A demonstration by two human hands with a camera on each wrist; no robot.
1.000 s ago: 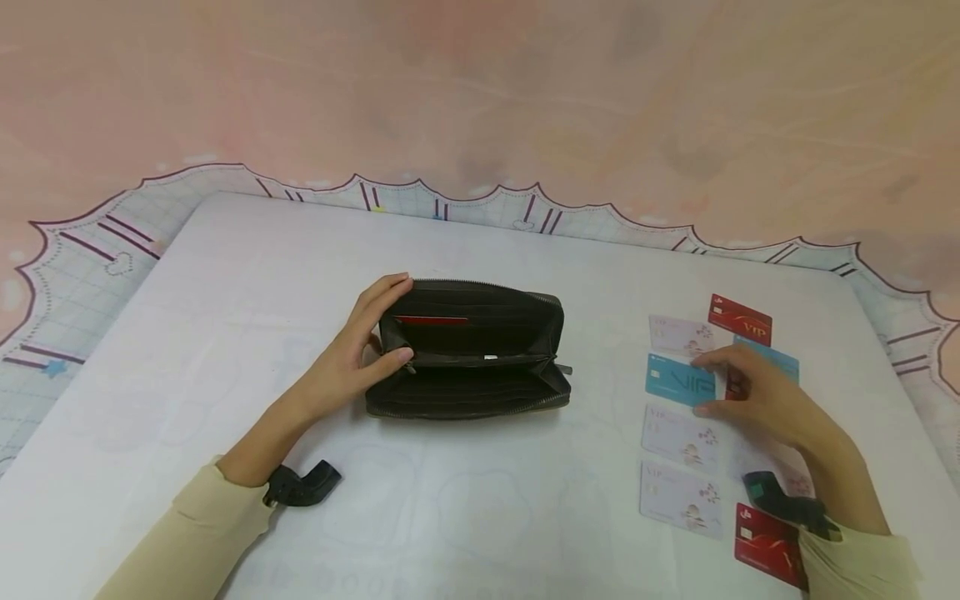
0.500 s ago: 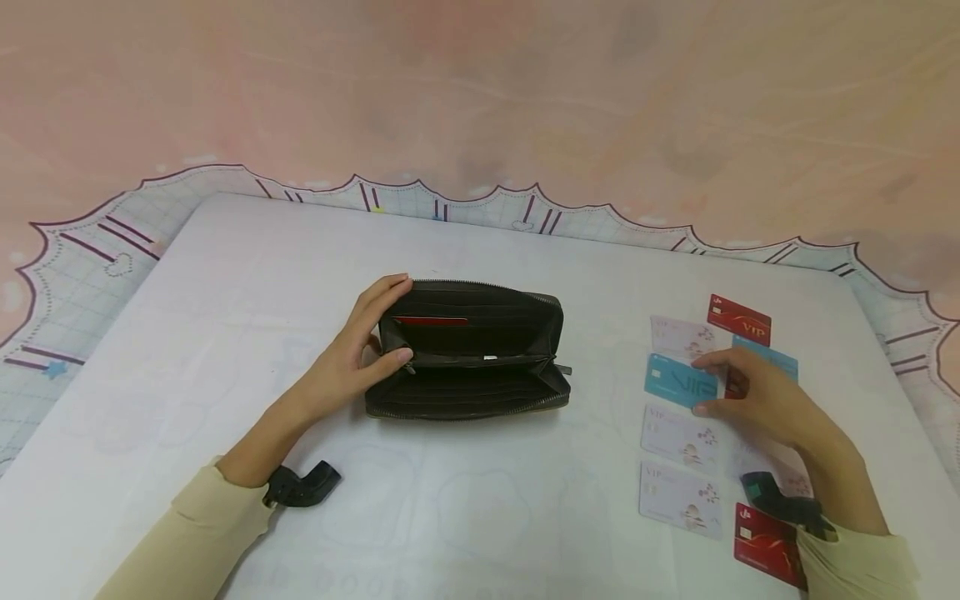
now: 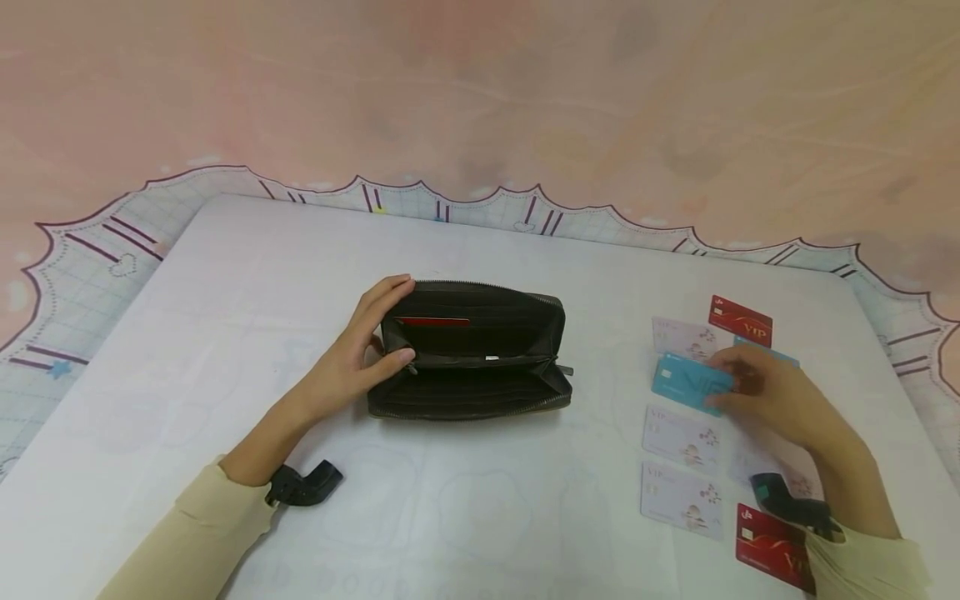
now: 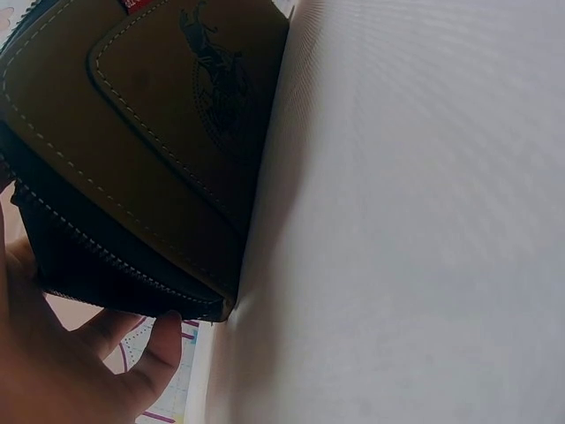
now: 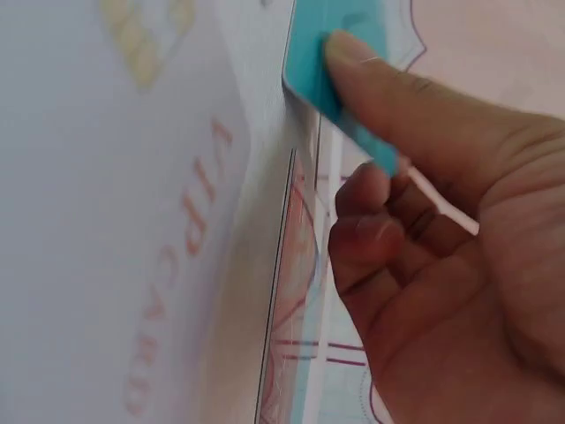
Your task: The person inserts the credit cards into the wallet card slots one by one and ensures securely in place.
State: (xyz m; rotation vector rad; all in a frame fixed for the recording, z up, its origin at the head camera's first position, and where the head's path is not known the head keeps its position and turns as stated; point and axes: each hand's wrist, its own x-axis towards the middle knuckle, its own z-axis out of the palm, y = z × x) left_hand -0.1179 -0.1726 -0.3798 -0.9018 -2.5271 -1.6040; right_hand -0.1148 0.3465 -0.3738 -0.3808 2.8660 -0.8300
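Lifted and shifted slightly rightward since the earlier frame, the blue chip card tilts above the desk toward its right edge, the right hand pinching its end with only card thickness between thumb and fingers. White VIP cards lie beside it. Mid-desk, the left hand grips the gaping zip-around wallet. Slack pinching could drop the card; a loosened left grip might let the wallet fold.

Your white table bears a dark wallet, standing open between its left and right edges. Towards the right edge you have pale cards, red cards and a mostly hidden blue card.
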